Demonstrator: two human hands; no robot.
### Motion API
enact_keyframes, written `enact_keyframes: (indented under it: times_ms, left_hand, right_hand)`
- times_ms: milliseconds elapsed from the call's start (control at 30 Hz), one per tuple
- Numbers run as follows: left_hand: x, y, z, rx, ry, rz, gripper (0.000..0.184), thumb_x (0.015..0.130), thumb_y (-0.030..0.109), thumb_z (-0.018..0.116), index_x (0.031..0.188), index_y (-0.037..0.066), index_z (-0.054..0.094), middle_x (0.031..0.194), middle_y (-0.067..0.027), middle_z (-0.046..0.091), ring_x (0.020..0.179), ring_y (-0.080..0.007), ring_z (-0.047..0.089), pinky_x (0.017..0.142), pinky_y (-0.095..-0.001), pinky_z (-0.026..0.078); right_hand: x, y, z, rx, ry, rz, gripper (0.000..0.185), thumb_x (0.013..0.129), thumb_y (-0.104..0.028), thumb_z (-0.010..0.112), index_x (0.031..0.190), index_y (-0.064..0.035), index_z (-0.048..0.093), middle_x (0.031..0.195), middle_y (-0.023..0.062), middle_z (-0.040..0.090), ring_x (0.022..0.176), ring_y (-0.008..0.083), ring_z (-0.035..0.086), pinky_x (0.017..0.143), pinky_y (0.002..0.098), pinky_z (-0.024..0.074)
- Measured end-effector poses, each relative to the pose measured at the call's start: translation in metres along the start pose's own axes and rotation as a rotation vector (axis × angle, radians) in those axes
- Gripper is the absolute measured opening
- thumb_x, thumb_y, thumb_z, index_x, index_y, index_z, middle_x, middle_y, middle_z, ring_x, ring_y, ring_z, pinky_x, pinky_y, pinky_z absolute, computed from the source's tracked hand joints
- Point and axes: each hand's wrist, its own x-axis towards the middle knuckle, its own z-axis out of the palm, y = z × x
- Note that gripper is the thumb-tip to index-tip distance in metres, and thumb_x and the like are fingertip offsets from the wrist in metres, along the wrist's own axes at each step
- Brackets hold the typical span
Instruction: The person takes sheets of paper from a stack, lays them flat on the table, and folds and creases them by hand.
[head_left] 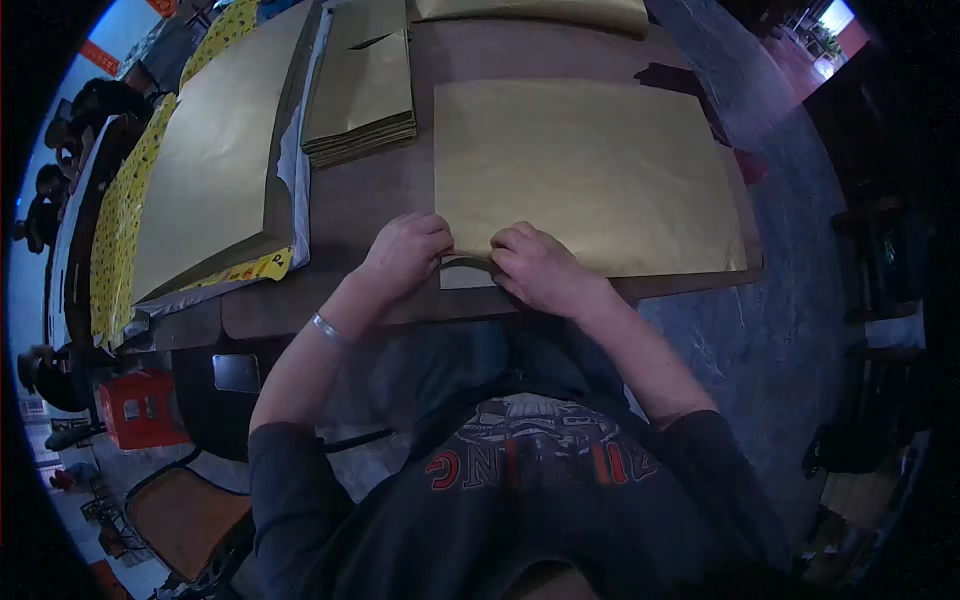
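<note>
A large gold-coloured paper sheet (590, 180) lies on the brown table in front of me. At its near left corner, my left hand (405, 252) is closed with the fingertips pinching the edge. A short way to the right, my right hand (545, 268) grips the same near edge, fingers curled. Between the two hands the edge is lifted and bent up, and a small pale strip (468, 276) shows beneath it. My thumbs are mostly hidden.
A stack of folded gold paper (360, 100) stands behind my left hand. Farther left, a pile of large gold sheets (215, 150) rests on yellow patterned wrapping (120, 240). Below left are a phone (236, 372), a red plastic stool (143, 410) and a chair (190, 515).
</note>
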Motion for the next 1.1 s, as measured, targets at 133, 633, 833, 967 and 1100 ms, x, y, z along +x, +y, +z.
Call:
enact_keyframes:
  times_ms: [133, 633, 833, 967, 1100]
  left_hand:
    - [-0.001, -0.002, 0.001, -0.02, -0.041, -0.029, 0.011, 0.075, 0.007, 0.065, 0.086, 0.006, 0.066, 0.092, -0.009, 0.063, 0.089, -0.0313, 0.06, 0.078, -0.0421, 0.051]
    - [0.007, -0.003, -0.001, -0.065, 0.014, -0.017, 0.005, 0.076, 0.009, 0.063, 0.078, 0.005, 0.066, 0.082, -0.0107, 0.06, 0.084, -0.0325, 0.061, 0.074, -0.0432, 0.051]
    - [0.001, -0.001, -0.011, -0.088, -0.013, -0.012, 0.01, 0.075, 0.011, 0.067, 0.084, 0.006, 0.067, 0.091, -0.0084, 0.063, 0.089, -0.031, 0.061, 0.079, -0.0428, 0.05]
    - [-0.007, 0.006, -0.023, -0.095, -0.154, -0.009, 0.037, 0.069, 0.024, 0.078, 0.101, 0.008, 0.066, 0.104, -0.0066, 0.063, 0.098, -0.0297, 0.061, 0.086, -0.0411, 0.049]
    - [-0.004, 0.012, -0.024, -0.012, -0.242, 0.003, 0.039, 0.07, 0.025, 0.077, 0.104, 0.008, 0.067, 0.108, -0.0077, 0.064, 0.1, -0.0299, 0.062, 0.087, -0.0409, 0.049]
  right_hand:
    - [0.005, 0.012, 0.004, -0.053, 0.009, -0.04, 0.017, 0.076, -0.01, 0.07, 0.089, -0.0023, 0.064, 0.104, 0.0113, 0.061, 0.099, 0.0302, 0.058, 0.087, 0.0389, 0.0512]
    - [0.008, -0.018, 0.002, -0.121, -0.025, 0.014, 0.052, 0.068, -0.016, 0.076, 0.114, -0.0021, 0.056, 0.101, 0.0129, 0.059, 0.096, 0.0302, 0.058, 0.08, 0.0393, 0.0539]
    - [0.01, -0.005, 0.003, -0.143, 0.012, 0.04, 0.035, 0.074, -0.011, 0.069, 0.107, -0.0055, 0.059, 0.09, 0.0094, 0.061, 0.087, 0.0278, 0.06, 0.074, 0.0381, 0.0537]
    - [0.009, 0.0, 0.005, -0.128, 0.0, 0.059, 0.039, 0.072, -0.01, 0.071, 0.108, -0.0049, 0.059, 0.094, 0.0108, 0.062, 0.093, 0.0294, 0.061, 0.078, 0.0388, 0.054]
    - [0.008, 0.002, 0.002, -0.086, -0.027, 0.064, 0.036, 0.07, -0.007, 0.07, 0.105, -0.0054, 0.061, 0.096, 0.0108, 0.062, 0.095, 0.0299, 0.06, 0.081, 0.0398, 0.054]
